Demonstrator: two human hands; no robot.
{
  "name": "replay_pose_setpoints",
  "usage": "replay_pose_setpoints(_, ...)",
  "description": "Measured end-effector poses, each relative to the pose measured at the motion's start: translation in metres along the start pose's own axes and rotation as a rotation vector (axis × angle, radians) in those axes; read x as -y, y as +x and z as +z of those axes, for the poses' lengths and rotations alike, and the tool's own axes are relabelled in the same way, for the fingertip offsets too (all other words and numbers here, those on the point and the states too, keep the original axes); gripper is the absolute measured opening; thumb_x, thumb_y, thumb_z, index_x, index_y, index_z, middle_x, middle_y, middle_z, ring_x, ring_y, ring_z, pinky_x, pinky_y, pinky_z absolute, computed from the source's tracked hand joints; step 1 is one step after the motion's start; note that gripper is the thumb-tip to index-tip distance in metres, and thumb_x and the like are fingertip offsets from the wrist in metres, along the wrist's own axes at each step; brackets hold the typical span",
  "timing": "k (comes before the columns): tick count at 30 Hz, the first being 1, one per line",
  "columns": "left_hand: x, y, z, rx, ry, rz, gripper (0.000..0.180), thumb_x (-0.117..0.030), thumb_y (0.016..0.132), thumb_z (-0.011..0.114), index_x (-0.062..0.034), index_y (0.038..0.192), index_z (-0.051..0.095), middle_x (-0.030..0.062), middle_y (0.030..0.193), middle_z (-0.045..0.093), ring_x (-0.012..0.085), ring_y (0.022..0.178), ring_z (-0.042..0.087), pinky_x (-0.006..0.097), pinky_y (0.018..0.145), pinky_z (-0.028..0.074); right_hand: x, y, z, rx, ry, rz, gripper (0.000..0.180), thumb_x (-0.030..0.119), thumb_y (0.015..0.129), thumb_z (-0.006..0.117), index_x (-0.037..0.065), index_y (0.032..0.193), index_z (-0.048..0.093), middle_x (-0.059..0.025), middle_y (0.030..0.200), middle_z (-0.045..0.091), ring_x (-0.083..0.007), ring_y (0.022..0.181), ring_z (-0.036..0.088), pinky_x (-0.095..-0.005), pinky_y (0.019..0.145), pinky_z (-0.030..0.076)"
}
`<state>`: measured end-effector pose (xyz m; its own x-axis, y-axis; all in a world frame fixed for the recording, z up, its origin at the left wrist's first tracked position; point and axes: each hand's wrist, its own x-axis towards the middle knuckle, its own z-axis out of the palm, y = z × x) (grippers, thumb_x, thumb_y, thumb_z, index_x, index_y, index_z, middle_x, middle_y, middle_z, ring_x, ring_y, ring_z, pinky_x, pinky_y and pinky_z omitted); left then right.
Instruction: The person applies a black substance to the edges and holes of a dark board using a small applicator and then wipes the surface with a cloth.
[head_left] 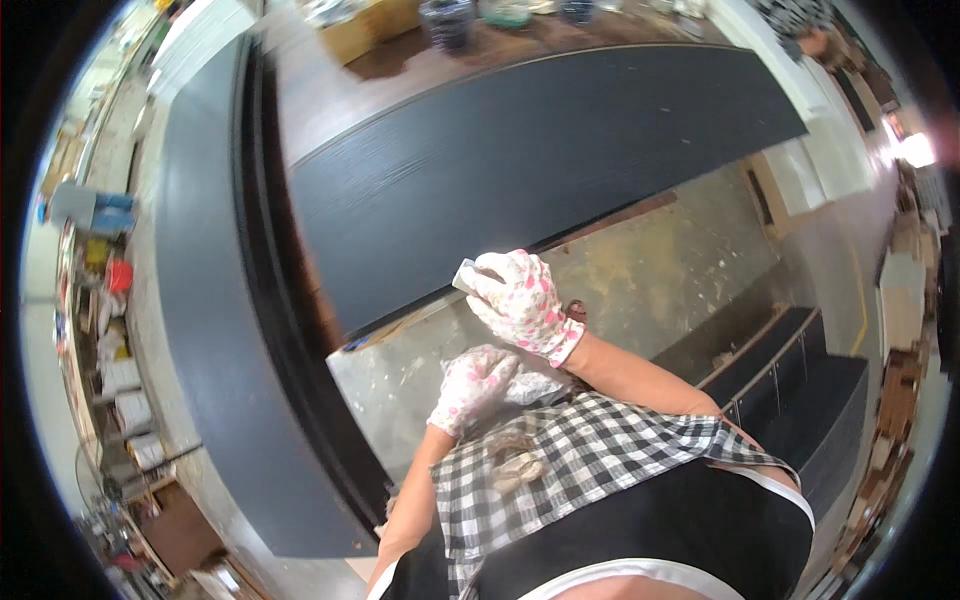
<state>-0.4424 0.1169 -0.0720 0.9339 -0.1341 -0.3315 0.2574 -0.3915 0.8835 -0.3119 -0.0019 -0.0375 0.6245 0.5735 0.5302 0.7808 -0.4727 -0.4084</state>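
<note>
My right hand [525, 305], in a white glove with pink spots, is closed around a small pale grey block [463, 275]. It is held over the near edge of a long dark blue-black panel [540, 150] that lies flat with faint grain and a few light specks. Lower and to the left, my left hand [472, 386] wears a matching glove, its fingers curled and slightly blurred. Crumpled clear plastic [537, 387] shows right beside those fingers, in front of my checked apron [590, 440]; whether the left hand grips it is hidden.
Another long dark panel [205, 300] runs along my left, with dark strips beside it. Dark stacked pieces [810, 400] stand at the lower right. Containers and a cardboard box [372, 28] sit beyond the panel. One person [90, 208] stands far left, another [800, 30] at the upper right.
</note>
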Motion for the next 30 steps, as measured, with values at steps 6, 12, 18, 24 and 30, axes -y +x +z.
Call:
replay_pose_setpoints(6,0.099,-0.065,-0.013,-0.113,0.366,0.081,0.036,-0.031,0.095,0.056,-0.0058,0.119,0.067,0.0208,0.117,0.067,0.0363,0.107,0.064,0.042,0.094,0.050,0.126,0.041,0.088,0.114,0.103,-0.237,0.023,0.015,0.077,0.072,0.012,0.100,0.068,-0.0036,0.091,0.063,-0.0267,0.077,0.060,-0.0407,0.063,0.048)
replay_pose_setpoints(12,0.082,-0.072,-0.043,-0.065,0.183,-0.140,0.041,-0.039,0.100,0.051,-0.0119,0.127,0.065,0.0155,0.126,0.065,0.0402,0.111,0.062,0.047,0.100,0.047,0.144,0.052,0.109,0.194,0.089,-0.364,0.023,0.016,0.074,0.073,0.013,0.096,0.066,-0.0030,0.091,0.064,-0.0261,0.076,0.061,-0.0410,0.065,0.050)
replay_pose_setpoints(18,0.087,-0.080,-0.049,-0.037,0.171,-0.196,0.044,-0.046,0.099,0.050,-0.0149,0.127,0.065,0.0127,0.130,0.064,0.0319,0.121,0.058,0.047,0.102,0.044,0.163,0.068,0.107,0.235,0.046,-0.375,0.017,0.017,0.079,0.069,0.015,0.096,0.066,-0.0025,0.088,0.062,-0.0234,0.079,0.062,-0.0380,0.066,0.052)
replay_pose_setpoints(24,0.118,-0.076,-0.038,-0.136,-0.027,-0.187,0.047,-0.047,0.097,0.053,-0.0079,0.116,0.070,0.0192,0.113,0.070,0.0379,0.109,0.063,0.044,0.096,0.048,0.134,0.056,0.084,0.263,0.071,-0.332,0.023,0.012,0.075,0.071,0.014,0.097,0.067,-0.0030,0.096,0.066,-0.0213,0.075,0.062,-0.0366,0.063,0.052)
replay_pose_setpoints(30,0.144,-0.046,-0.009,-0.045,0.361,-0.147,0.045,-0.041,0.098,0.050,-0.0116,0.131,0.059,0.0177,0.127,0.064,0.0363,0.118,0.060,0.044,0.100,0.048,0.149,0.060,0.111,0.283,0.109,-0.357,0.029,0.018,0.079,0.072,0.015,0.107,0.069,-0.0039,0.106,0.068,-0.0256,0.084,0.064,-0.0404,0.070,0.051)
